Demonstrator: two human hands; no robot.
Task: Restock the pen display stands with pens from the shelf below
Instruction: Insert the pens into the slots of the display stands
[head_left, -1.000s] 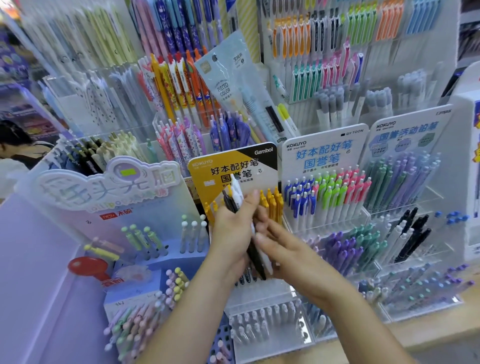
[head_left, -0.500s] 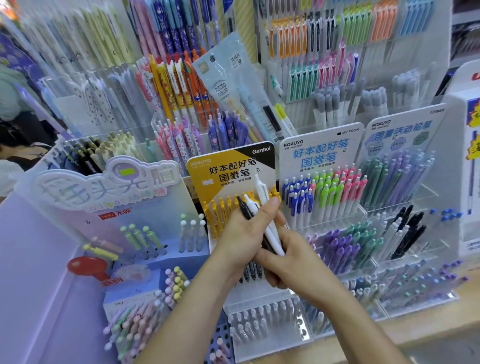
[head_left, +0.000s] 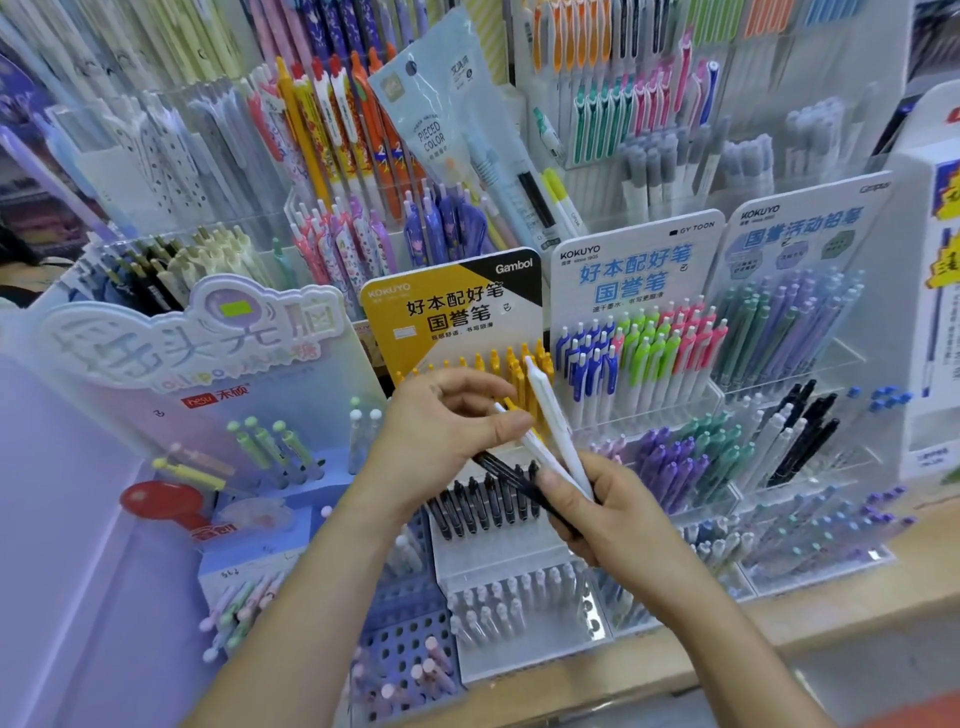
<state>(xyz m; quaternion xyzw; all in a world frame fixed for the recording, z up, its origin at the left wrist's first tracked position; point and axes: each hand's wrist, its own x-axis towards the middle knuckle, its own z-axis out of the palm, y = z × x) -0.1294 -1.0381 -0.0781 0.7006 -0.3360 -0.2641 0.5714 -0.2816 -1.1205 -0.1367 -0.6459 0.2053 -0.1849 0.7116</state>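
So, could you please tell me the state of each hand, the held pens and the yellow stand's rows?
Left hand, pinches the lower white pen.
Right hand, grips all three pens.
Lower white pen, slanted, held by both hands.
Upper white pen, nearly upright.
Black pen, slanted, lowest.
Black row, stocked.
White row, holes empty at right.

Stationery shop, by every sign: clear tiered display stands (head_left: 649, 415) packed with pens (head_left: 644, 358) sorted by colour, printed Kokuyo header cards (head_left: 452, 312) over the rows, a sealed pen pack (head_left: 441, 130) propped behind, taller racks (head_left: 623, 104) at the back, all ranged along a pale wooden shelf (head_left: 841, 603) edge.
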